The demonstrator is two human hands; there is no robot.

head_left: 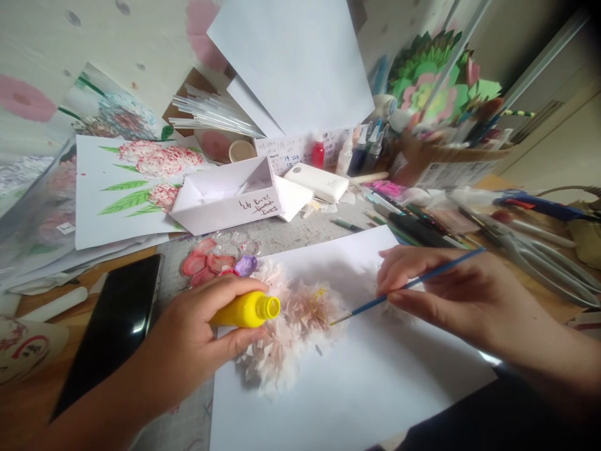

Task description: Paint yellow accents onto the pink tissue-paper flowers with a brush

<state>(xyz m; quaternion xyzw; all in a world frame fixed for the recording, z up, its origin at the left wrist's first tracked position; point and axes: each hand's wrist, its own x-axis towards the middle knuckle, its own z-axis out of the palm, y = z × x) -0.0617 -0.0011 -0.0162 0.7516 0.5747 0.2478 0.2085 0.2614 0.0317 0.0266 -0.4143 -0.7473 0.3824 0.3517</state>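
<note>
A cluster of pale pink paper flowers (277,351), ruffled and layered, lay on a white sheet (366,401) just below the centre of my view, with fine yellow strokes (320,293) marking the upper-right bloom. At nine o'clock from the blooms, I had the left hand (201,332) curled around an uncapped yellow bottle (246,309), its thumb and forefinger closed on the sides and the mouth tipped toward the petals. At three o'clock, the right hand (436,300) pinched a blue paintbrush (417,279) between thumb and fingers, its yellow-tinged bristles at the bloom's edge; I could not tell whether they touched.

The left hand hid the bottle's base and the near side of a plastic palette (200,258), which held red and purple colour at ten o'clock. A further pale clump (398,311) sat partly masked by the right hand, its shape unclear. I could not make out the paint level inside the bottle. The frame's lower edge cut off the sheet, while blur softened the petals and the handwriting on a white box (225,213) at eleven o'clock.
</note>
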